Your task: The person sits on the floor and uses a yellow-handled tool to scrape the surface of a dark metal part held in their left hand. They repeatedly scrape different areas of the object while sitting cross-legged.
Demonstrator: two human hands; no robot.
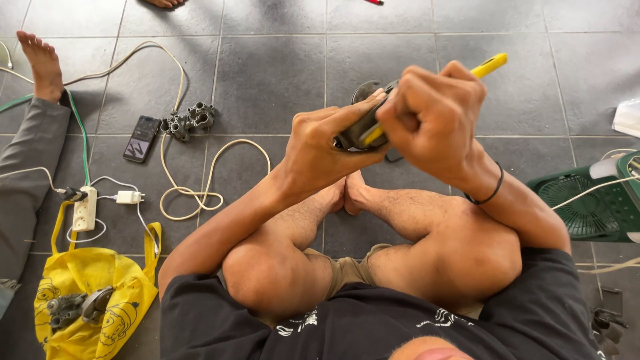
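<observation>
Grey motor part (360,127) is gripped by left hand (320,150) fingers above the tiled floor (267,73), while a yellow-handled screwdriver (490,65) is clenched in the right hand (433,117).

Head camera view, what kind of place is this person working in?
Probably a home or small repair spot, working on the floor: grey floor tiles, a power strip with cords, a green fan, and loose metal parts lying about.

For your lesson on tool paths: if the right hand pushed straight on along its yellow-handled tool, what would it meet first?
The right hand would most likely meet the dark grey metal part, gripped by the left hand; depth is unclear.
</observation>
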